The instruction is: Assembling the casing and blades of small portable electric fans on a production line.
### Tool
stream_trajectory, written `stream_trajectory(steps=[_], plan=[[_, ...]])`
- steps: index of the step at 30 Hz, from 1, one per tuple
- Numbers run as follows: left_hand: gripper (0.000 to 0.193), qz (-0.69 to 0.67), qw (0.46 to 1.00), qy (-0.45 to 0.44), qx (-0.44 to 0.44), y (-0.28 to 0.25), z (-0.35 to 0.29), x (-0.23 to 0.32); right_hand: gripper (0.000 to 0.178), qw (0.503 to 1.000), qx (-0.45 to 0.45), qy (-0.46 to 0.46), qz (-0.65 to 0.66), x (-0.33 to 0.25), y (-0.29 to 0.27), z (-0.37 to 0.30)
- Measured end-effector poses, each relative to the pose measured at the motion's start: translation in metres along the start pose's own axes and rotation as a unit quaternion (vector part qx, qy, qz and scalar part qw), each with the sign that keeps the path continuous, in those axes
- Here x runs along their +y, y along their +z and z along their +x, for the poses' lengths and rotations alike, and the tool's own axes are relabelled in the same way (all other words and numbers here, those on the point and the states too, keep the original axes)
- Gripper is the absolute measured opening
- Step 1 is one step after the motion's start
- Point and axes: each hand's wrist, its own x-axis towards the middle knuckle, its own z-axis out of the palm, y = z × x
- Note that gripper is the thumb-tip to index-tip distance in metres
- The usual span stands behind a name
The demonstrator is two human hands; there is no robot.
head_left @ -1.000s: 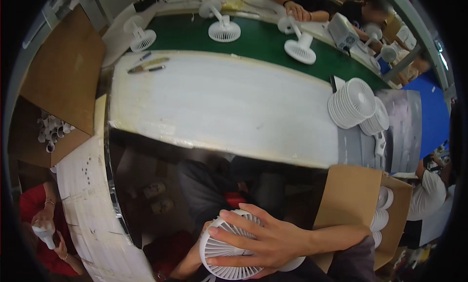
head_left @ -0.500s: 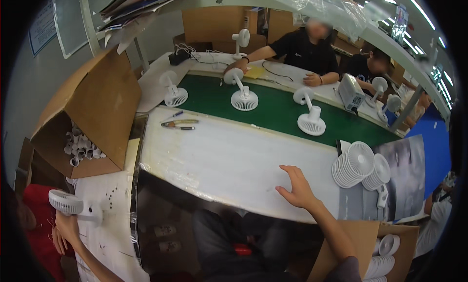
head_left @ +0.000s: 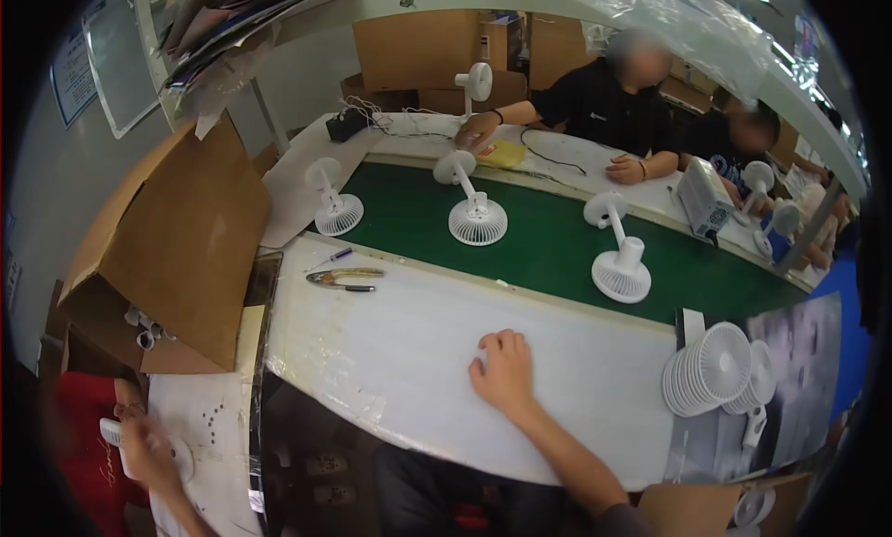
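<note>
My left hand (head_left: 153, 458), slightly blurred, reaches to the far left and closes around the middle of a small white desk fan (head_left: 111, 433). The fan's head shows on one side of the hand and its round base (head_left: 182, 457) on the other; my fingers cover the part between. Beside it a person in a red shirt (head_left: 84, 444) has an arm close to the fan. My right hand (head_left: 505, 370) rests on the white worktable (head_left: 400, 351), fingers loosely bent, thumb apart, holding nothing.
Pliers (head_left: 344, 279) and a screwdriver (head_left: 336, 256) lie at the table's back left. White fans (head_left: 478, 221) stand on a green belt (head_left: 539, 226). Stacked fan grilles (head_left: 711, 368) are at right; a tilted cardboard box (head_left: 177, 249) holds white parts. Co-workers sit opposite.
My right hand has moved left over the table, its fingers now bent instead of stretched. At far left the fan has turned and shifted toward me with my left hand. The view has shifted.
</note>
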Motion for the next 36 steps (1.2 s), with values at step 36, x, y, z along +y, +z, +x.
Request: stream_trajectory(steps=[36], plan=[[0.032, -0.697, 0.594, 0.07, -0.396, 0.115, 0.094, 0.477, 0.01, 0.967, 0.189, 0.059, 0.161, 0.143, -0.048, 0.012]])
